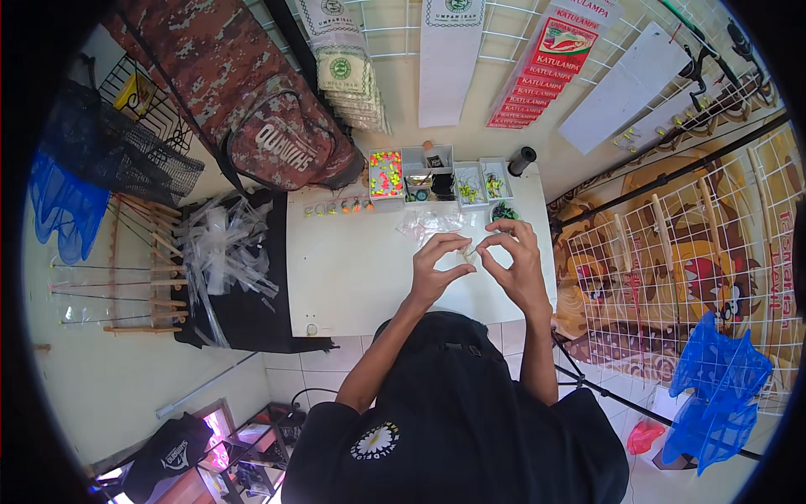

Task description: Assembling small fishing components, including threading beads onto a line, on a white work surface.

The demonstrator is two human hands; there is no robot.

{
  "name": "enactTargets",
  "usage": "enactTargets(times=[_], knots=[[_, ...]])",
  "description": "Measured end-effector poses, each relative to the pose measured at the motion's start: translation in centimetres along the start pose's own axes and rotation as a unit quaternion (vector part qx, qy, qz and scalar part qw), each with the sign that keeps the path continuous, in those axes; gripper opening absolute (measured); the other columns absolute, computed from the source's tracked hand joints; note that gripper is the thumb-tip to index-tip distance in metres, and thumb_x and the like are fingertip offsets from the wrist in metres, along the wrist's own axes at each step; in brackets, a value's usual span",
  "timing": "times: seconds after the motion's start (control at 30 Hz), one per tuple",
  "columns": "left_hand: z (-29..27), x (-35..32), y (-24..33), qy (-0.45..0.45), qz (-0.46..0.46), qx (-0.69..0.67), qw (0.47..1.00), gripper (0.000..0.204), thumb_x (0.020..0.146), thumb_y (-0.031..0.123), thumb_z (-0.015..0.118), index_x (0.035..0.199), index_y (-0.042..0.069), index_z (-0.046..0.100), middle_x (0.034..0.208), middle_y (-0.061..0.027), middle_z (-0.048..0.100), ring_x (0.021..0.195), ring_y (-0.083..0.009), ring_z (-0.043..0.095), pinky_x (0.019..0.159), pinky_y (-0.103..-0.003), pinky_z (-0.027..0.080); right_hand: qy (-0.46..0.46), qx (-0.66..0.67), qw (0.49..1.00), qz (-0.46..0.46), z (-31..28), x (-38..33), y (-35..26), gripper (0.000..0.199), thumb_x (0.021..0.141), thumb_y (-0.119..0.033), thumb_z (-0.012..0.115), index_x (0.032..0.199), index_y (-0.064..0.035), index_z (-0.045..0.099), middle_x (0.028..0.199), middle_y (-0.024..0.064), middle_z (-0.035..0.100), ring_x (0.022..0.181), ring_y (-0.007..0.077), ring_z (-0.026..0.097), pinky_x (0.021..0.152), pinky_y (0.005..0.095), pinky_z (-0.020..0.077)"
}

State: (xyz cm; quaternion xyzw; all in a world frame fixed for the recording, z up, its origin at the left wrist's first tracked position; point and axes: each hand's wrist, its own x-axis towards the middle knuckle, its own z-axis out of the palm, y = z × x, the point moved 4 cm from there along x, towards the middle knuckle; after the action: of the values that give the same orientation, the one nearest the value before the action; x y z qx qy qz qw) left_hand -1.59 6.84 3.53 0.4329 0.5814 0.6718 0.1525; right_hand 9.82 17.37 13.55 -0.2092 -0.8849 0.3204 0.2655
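Both my hands are raised over the white table (361, 277), close together. My left hand (438, 267) has curved fingers, with the thumb and index finger around a small, pale, thin thing (468, 250) too fine to make out. Facing it, my right hand (516, 259) pinches thumb and index finger together at that same small thing. Just beyond my hands lie clear plastic bags (430, 223). Past my right fingertips is a round container (505, 207) of dark green pieces.
At the table's back stand a tray of bright beads (386, 174), a divided box (428, 160) and small trays of yellow-green pieces (470, 183). A row of small coloured items (337, 207) lies left. A black cylinder (522, 160) stands right. A camouflage bag (277, 139) leans at the left.
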Motion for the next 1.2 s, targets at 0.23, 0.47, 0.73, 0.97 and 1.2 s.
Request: enactTargets(times=[0.23, 0.47, 0.73, 0.97, 1.2], knots=[[0.3, 0.3, 1.4, 0.001, 0.027, 0.07, 0.997, 0.045, 0.065, 0.009, 0.085, 0.107, 0.005, 0.07, 0.105, -0.0084, 0.065, 0.098, -0.0228, 0.063, 0.086, -0.034, 0.051, -0.026, -0.1, 0.994, -0.027, -0.3, -0.4, -0.5, 0.011, 0.074, -0.013, 0.076, 0.082, -0.0104, 0.07, 0.113, 0.0015, 0.062, 0.109, 0.0256, 0.051, 0.094, 0.0405, 0.0381], [0.5, 0.8, 3.5, -0.03, 0.126, 0.173, 0.976, 0.043, 0.065, 0.012, 0.083, 0.106, 0.005, 0.07, 0.102, -0.0076, 0.065, 0.094, -0.0239, 0.062, 0.082, -0.037, 0.049, -0.081, -0.093, 0.992, 0.034, -0.3, 0.1, 0.2, 0.009, 0.076, -0.015, 0.075, 0.082, -0.0086, 0.074, 0.11, 0.0027, 0.067, 0.107, 0.0257, 0.054, 0.094, 0.0393, 0.0399], [0.6, 0.8, 3.7, -0.006, 0.14, 0.17, 0.976, 0.042, 0.065, 0.012, 0.084, 0.104, 0.005, 0.071, 0.099, -0.0073, 0.066, 0.094, -0.0241, 0.062, 0.081, -0.036, 0.05, -0.125, 0.075, 0.986, 0.079, 0.1, -0.5, 1.3, 0.013, 0.083, -0.013, 0.068, 0.093, -0.008, 0.075, 0.104, 0.0069, 0.071, 0.101, 0.0275, 0.059, 0.095, 0.0373, 0.041], [0.3, 0.9, 4.1, 0.003, 0.131, 0.163, 0.978, 0.043, 0.065, 0.012, 0.084, 0.105, 0.005, 0.071, 0.099, -0.0074, 0.066, 0.093, -0.0237, 0.062, 0.081, -0.036, 0.05, -0.08, 0.069, 0.99, 0.095, -1.1, -0.7, 0.6, 0.015, 0.086, -0.012, 0.066, 0.098, -0.0075, 0.074, 0.105, 0.0087, 0.07, 0.103, 0.0246, 0.06, 0.093, 0.0356, 0.0437], [0.2, 0.8, 4.1, -0.004, 0.146, 0.178, 0.973, 0.042, 0.066, 0.014, 0.084, 0.105, 0.005, 0.071, 0.099, -0.0071, 0.066, 0.093, -0.0228, 0.062, 0.082, -0.036, 0.049, -0.105, 0.023, 0.99, 0.092, -1.4, -1.0, -0.3, 0.017, 0.085, -0.02, 0.069, 0.097, -0.0084, 0.074, 0.106, 0.0094, 0.069, 0.103, 0.0279, 0.058, 0.092, 0.0379, 0.043]])
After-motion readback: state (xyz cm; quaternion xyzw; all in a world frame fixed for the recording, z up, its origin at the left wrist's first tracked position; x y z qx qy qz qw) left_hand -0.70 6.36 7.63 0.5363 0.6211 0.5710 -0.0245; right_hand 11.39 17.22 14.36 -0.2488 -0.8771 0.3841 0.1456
